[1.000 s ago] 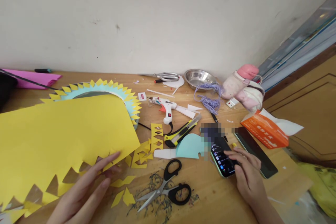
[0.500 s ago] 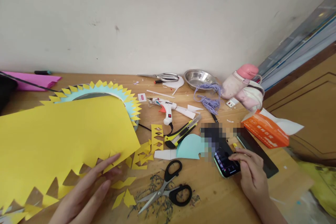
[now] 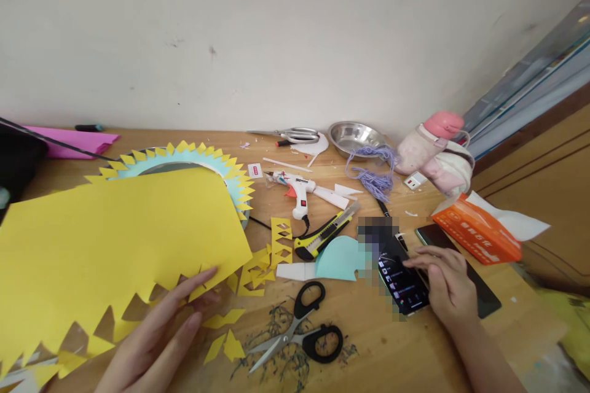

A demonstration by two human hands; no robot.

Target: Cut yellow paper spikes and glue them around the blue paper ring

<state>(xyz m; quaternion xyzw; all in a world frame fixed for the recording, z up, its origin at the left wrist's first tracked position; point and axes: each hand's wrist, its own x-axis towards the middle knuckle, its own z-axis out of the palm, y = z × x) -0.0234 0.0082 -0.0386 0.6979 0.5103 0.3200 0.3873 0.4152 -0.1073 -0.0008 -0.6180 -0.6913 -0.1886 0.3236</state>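
Observation:
A large yellow paper sheet [image 3: 138, 215] with a row of diamond-shaped cut-outs lies at the left, over part of a round light-blue ring edged with yellow points [image 3: 235, 187]. My left hand [image 3: 170, 325] rests at the sheet's lower right edge, index finger stretched along it and thumb apart; its other fingers are partly hidden. Over a phone [image 3: 401, 279] with a lit screen hangs my right hand [image 3: 449, 288], its fingertips at the screen and its fingers loosely bent. Black-handled scissors [image 3: 295, 334] lie spread between the hands, beside yellow paper scraps [image 3: 233, 344].
A yellow utility knife [image 3: 322, 236], a white glue gun [image 3: 299, 193] and a light-blue paper piece [image 3: 341, 258] lie mid-table. Behind are a metal bowl [image 3: 354, 138], purple yarn [image 3: 375, 181] and a pink bottle [image 3: 428, 141]. An orange tissue pack [image 3: 479, 233] stands right, by a dark phone-like slab [image 3: 488, 295].
The phone screen shows different content, now a list. My right hand has shifted slightly over the phone. The whole view has moved a little; my left hand stays at the yellow sheet.

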